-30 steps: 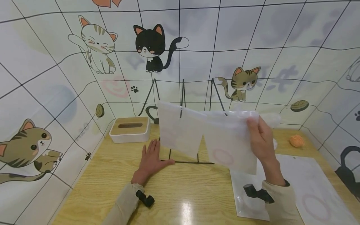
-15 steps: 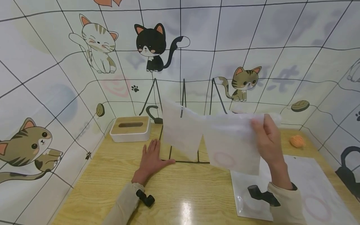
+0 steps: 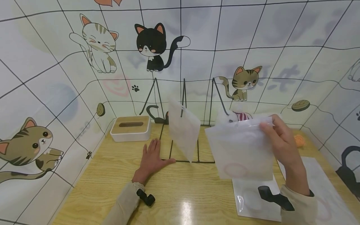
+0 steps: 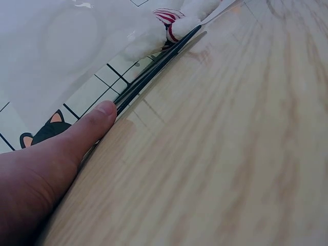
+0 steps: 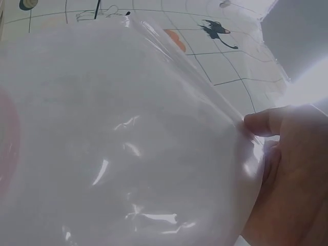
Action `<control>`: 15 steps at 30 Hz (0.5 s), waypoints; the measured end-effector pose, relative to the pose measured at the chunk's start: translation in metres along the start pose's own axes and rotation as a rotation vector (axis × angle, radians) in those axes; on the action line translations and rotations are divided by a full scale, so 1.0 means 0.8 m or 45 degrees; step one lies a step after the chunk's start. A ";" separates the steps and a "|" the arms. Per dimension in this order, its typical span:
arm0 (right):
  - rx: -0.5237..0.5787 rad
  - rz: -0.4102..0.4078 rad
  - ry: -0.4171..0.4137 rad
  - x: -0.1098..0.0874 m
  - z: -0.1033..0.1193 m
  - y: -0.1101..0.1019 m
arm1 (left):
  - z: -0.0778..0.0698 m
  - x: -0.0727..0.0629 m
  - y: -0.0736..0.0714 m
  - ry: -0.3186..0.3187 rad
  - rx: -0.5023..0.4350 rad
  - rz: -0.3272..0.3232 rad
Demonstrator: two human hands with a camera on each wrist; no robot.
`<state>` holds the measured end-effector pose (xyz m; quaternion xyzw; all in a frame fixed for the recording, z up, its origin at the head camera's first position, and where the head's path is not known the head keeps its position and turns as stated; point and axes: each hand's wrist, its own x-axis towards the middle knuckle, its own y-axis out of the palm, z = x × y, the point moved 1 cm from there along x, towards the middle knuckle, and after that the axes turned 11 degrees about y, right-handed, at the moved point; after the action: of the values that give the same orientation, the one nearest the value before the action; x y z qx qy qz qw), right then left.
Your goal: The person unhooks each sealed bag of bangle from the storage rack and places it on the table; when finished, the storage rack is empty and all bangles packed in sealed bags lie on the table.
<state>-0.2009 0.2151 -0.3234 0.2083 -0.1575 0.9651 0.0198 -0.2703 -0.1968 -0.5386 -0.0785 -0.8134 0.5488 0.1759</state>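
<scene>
A black wire display rack with several angled prongs stands on the wooden table. On its middle prong hangs a whitish translucent plastic bag, swung sideways. My right hand pinches the top right corner of a second plastic bag, with a faint pink ring on it, in front of and below the right prong; this bag looks apart from the prong. The right wrist view shows thumb and fingers gripping the bag's edge. My left hand lies with straight fingers at the rack's front left corner, thumb along the base bar.
A white tissue box with a wooden lid stands at the back left. Flat plastic bags lie on the table at right. Behind the held bag shows a white plush toy with red stripes. An orange ball sits at the back right.
My right hand has moved right and slightly down, drawing the bag off the right prong. The hanging bag has swung edge-on, and the plush toy has come into view. My left hand stays put.
</scene>
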 end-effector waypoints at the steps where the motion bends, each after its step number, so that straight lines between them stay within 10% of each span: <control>1: 0.029 0.018 -0.007 0.000 0.000 0.000 | 0.000 0.000 0.000 0.002 -0.002 0.001; 15: 0.377 0.114 0.003 -0.018 -0.010 0.024 | 0.001 -0.001 0.001 0.019 -0.041 -0.042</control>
<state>-0.1932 0.2000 -0.3419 0.2005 -0.0226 0.9779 -0.0539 -0.2698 -0.1973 -0.5399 -0.0719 -0.8219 0.5322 0.1898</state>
